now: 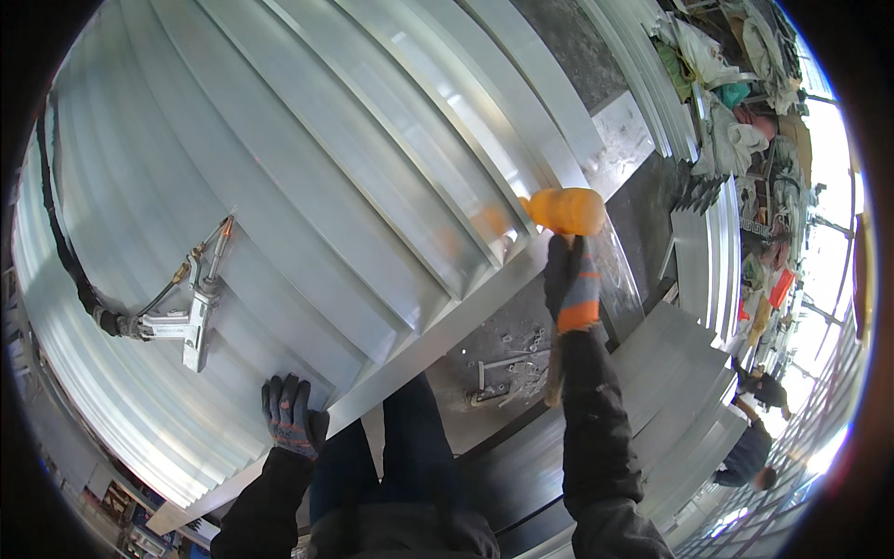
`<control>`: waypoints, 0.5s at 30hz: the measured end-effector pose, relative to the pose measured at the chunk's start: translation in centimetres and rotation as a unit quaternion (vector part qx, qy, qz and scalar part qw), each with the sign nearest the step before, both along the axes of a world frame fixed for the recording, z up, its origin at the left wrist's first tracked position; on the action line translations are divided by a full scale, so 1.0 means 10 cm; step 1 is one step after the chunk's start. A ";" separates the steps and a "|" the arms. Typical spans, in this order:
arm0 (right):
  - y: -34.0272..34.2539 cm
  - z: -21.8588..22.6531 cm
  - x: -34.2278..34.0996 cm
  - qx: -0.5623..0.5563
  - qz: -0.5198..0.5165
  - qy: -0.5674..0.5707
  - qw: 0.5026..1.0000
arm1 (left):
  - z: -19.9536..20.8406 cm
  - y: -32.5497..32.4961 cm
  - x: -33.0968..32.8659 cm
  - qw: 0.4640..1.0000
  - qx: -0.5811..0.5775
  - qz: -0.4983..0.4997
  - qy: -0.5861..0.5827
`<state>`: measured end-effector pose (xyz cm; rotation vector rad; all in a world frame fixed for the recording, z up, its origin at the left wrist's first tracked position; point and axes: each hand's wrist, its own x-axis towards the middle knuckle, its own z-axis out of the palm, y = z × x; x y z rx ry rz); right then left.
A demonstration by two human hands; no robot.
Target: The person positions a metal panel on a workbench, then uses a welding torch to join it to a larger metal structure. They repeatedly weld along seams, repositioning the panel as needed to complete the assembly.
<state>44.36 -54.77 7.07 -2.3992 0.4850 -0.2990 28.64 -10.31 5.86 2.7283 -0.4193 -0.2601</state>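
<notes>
In the workshop (570,56), the right hand (571,287) grips an orange mallet (570,211) (far from the open left hand (291,415) on metal strips (317,177)).

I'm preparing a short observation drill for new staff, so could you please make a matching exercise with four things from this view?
Column one:
1. Mallet
2. Left hand
3. Silver gun-shaped tool
4. Right hand

Column two:
A. Lying on the ribbed metal panel, joined to a black hose
B. Gloved, gripping a handle
C. Has a yellow-orange head
D. Gloved, holding no tool, at the panel's near edge

Pairs: 1-C, 2-D, 3-A, 4-B.
</notes>
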 end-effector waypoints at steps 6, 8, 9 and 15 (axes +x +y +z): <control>-0.05 -0.01 -0.07 0.236 -0.125 0.080 0.960 | 0.01 0.00 0.01 1.000 -0.007 -0.004 -0.013; -0.04 -0.01 -0.12 0.045 -0.071 0.139 0.987 | 0.01 0.02 0.01 1.000 0.001 -0.006 0.008; -0.02 0.00 -0.19 0.065 -0.108 0.177 0.976 | 0.02 0.03 0.01 1.000 -0.020 -0.009 0.008; 0.31 -0.29 -0.69 0.421 -0.145 0.019 0.895 | 0.16 0.04 0.03 0.997 -0.046 -0.002 0.062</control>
